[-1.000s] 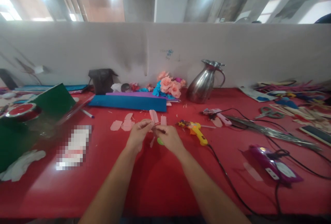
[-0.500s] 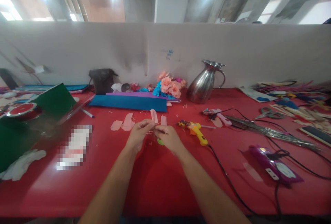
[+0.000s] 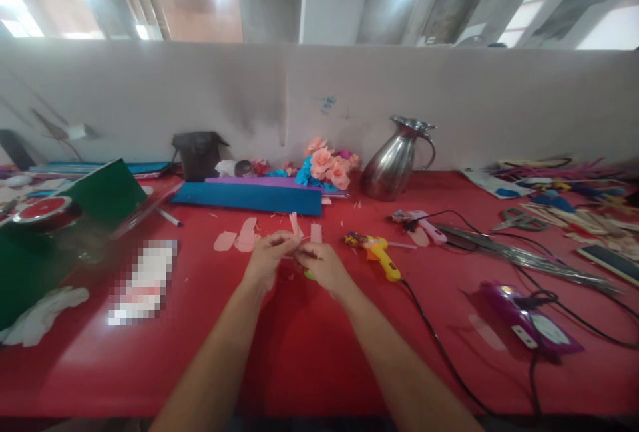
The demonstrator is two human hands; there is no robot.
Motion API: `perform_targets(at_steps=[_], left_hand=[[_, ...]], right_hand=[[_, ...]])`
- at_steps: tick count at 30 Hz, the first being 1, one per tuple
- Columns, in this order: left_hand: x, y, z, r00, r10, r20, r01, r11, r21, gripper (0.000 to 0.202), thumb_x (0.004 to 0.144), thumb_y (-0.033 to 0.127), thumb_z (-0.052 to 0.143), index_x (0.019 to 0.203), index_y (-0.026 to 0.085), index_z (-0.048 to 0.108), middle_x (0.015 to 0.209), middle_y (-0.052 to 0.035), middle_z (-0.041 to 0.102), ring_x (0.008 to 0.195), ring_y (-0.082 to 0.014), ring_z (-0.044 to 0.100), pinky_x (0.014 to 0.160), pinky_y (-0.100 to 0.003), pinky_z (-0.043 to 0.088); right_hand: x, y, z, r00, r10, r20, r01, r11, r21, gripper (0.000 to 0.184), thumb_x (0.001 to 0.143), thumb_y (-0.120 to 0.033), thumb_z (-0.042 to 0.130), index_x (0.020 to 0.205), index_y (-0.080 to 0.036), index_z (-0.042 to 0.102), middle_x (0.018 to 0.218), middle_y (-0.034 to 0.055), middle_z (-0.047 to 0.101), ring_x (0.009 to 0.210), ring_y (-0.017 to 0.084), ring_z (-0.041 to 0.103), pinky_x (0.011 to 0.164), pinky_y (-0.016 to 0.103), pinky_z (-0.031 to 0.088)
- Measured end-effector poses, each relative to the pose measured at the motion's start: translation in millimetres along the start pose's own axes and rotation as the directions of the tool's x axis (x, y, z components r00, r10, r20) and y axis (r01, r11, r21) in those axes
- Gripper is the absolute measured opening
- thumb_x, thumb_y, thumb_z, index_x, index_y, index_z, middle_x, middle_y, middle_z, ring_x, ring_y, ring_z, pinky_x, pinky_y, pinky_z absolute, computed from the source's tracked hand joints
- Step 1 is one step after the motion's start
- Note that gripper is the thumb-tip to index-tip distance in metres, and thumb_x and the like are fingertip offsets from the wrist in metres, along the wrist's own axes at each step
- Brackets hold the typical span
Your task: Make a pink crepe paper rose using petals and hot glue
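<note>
My left hand [image 3: 266, 258] and my right hand [image 3: 323, 265] meet over the red table [image 3: 299, 345], fingertips pinched together on a small pink paper petal piece [image 3: 294, 224] that sticks up between them. A bit of green [image 3: 309, 275] shows under my right hand. More pink petal cut-outs [image 3: 239, 237] lie just beyond my left hand. A yellow glue gun [image 3: 379, 253] lies right of my right hand, apart from it.
A blue foam sheet [image 3: 249, 196], paper flowers [image 3: 325, 164] and a steel jug [image 3: 394, 159] stand at the back. A purple device [image 3: 532, 319] with black cables, wire rods [image 3: 519, 252] and scissors [image 3: 522, 219] lie right. Green paper [image 3: 74, 219] and a tape roll [image 3: 42, 209] sit left.
Both hands stay pinched on the pink piece, with only small finger shifts. The camera view has tipped slightly.
</note>
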State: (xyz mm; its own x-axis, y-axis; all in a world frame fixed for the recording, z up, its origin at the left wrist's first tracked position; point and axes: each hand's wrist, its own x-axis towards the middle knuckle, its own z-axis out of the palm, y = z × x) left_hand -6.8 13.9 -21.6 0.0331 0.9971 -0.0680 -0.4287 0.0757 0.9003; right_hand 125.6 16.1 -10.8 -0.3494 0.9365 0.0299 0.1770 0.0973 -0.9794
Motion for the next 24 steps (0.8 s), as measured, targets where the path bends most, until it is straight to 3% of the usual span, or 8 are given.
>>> perform_targets(at_steps=[7,11,20,24], left_hand=[[-1.3,2.6,1.9,0.999,-0.010,0.036,0.010,1.000,0.000,0.020,0.061,0.031,0.077,0.072,0.015,0.072,0.070,-0.0041,0.067,0.065,-0.0118,0.057,0.063,-0.023,0.045],[-2.8,4.5,2.1,0.998,-0.017,0.061,0.018,1.000,-0.012,0.018,0.062,0.031,0.077,0.068,0.015,0.071,0.065,-0.0028,0.065,0.060,-0.0109,0.055,0.058,-0.023,0.044],[-1.7,2.1,1.9,0.999,-0.048,0.011,0.048,0.998,-0.050,0.021,0.059,0.029,0.080,0.074,0.016,0.073,0.071,-0.0035,0.069,0.062,-0.0107,0.057,0.063,-0.023,0.043],[-1.7,2.1,0.1,1.000,-0.010,-0.003,0.010,1.000,-0.002,0.019,0.061,0.030,0.078,0.073,0.016,0.073,0.070,-0.0036,0.068,0.065,-0.0110,0.057,0.068,-0.024,0.043]], right_hand=[[1.3,1.6,-0.7,1.000,-0.009,-0.003,0.009,1.000,-0.002,0.016,0.074,-0.026,0.055,0.069,-0.018,0.069,0.057,-0.0013,0.053,0.053,0.011,0.043,0.054,0.025,0.034],[0.1,-1.1,0.6,1.000,0.007,-0.001,-0.007,0.999,0.031,0.016,0.074,-0.027,0.055,0.067,-0.018,0.066,0.057,-0.0014,0.052,0.053,0.011,0.044,0.054,0.025,0.035],[-1.0,0.8,0.7,0.999,-0.017,-0.038,0.016,0.999,-0.037,0.018,0.077,-0.028,0.054,0.070,-0.018,0.067,0.058,-0.0014,0.054,0.054,0.011,0.045,0.055,0.025,0.035],[-0.7,-1.6,-5.3,0.995,-0.067,-0.076,0.064,0.997,-0.045,0.018,0.076,-0.032,0.058,0.072,-0.018,0.068,0.067,0.0015,0.063,0.062,0.014,0.054,0.061,0.027,0.040]])
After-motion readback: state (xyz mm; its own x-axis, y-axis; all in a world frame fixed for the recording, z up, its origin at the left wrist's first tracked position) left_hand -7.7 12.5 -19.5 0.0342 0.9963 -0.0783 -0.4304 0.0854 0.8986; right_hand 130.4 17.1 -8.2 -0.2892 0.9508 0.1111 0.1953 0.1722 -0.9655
